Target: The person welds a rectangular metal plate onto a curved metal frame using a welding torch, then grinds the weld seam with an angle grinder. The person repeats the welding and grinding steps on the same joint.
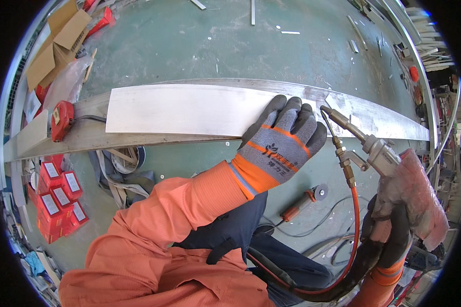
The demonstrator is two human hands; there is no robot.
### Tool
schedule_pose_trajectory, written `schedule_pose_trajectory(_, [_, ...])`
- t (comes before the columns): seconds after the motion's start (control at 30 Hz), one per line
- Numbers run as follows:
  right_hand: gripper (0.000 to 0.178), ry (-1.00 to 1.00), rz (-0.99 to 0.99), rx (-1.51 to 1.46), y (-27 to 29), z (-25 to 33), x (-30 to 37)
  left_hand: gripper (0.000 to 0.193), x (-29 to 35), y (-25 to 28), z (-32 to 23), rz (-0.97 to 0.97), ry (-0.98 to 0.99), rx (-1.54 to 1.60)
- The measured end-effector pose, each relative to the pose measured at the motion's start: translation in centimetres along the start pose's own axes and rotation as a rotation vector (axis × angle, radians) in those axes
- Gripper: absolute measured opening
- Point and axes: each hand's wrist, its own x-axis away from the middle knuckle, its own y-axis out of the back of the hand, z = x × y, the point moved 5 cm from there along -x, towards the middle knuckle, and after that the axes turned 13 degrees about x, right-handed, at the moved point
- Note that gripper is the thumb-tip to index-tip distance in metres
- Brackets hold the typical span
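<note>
My left hand (pixel 287 140), in a grey and orange glove, lies with its fingers stretched out over the right part of a flat whitish sheet-metal strip (pixel 176 109). The strip rests on a long grey metal beam (pixel 153 138) running across in front of me. In a dark glove, my right hand (pixel 394 233) is wrapped round the handle of a welding torch (pixel 381 156), whose body is partly covered with reddish see-through plastic. The torch's tip points at the beam just beyond my left fingertips. A thin feed nozzle with an orange hose (pixel 354 225) runs beside it.
A red tape measure (pixel 61 120) sits at the beam's left end. Below the beam are red boxes (pixel 61 199), grey straps (pixel 120 179) and an angle grinder (pixel 305 202) with its cable. An opened cardboard box (pixel 56 43) stands far left. Metal offcuts lie on the green floor (pixel 184 43).
</note>
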Motion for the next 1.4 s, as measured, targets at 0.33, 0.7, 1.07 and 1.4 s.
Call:
schedule_pose_trajectory(0.33, [0.073,0.036,0.013,-0.058,1.1,-2.6,-0.8,0.040,0.0,-0.1,0.1,0.003,-0.001,0.000])
schedule_pose_trajectory(0.7, [0.057,0.029,-0.006,0.000,-1.1,0.2,0.1,0.043,0.1,-0.1,0.1,0.022,-0.007,-0.005])
schedule_pose_trajectory(1.07, [0.074,0.109,-0.089,-0.085,0.5,-1.4,-0.5,0.043,0.0,-0.1,0.0,0.046,-0.011,-0.011])
schedule_pose_trajectory(1.4, [0.064,0.010,0.063,0.030,0.1,0.9,-0.4,0.043,0.1,0.1,-0.1,0.006,-0.002,-0.025])
